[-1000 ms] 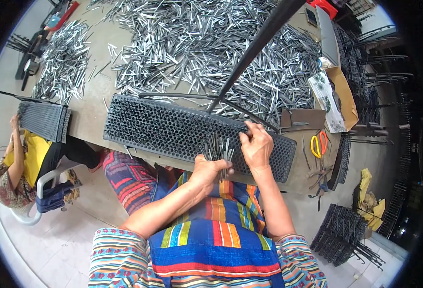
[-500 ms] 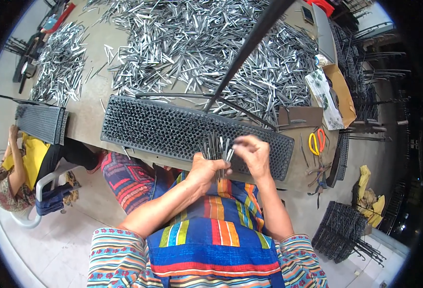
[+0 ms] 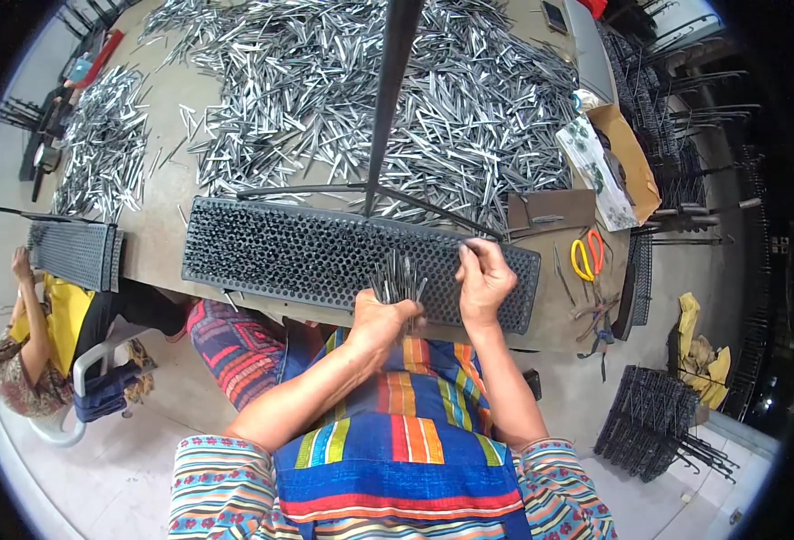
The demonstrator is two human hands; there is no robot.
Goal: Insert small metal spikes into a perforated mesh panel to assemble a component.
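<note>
A long black rack (image 3: 525,286) with rows of round holes lies along the near table edge. Dark pieces stand densely in the holes of its left part; the right part looks flatter. My left hand (image 3: 382,322) is closed around a bundle of thin metal strips (image 3: 399,279), which point up and away over the rack's near edge. Over the rack's right part, my right hand (image 3: 485,283) has thumb and forefinger pinched together close to the holes. Whatever sits between those fingertips is too small or hidden to make out.
A large heap of loose metal strips (image 3: 325,108) covers the table. A black rod (image 3: 383,117) rises from the rack's far side. At right are scissors (image 3: 586,256), a brown flat piece (image 3: 550,210) and an open box (image 3: 627,162). A co-worker (image 3: 19,333) sits left.
My right hand has moved from beside the bundle's tips to the right, over the rack's holes, its fingers pinched. The left hand keeps the bundle. The whole view has shifted slightly.
</note>
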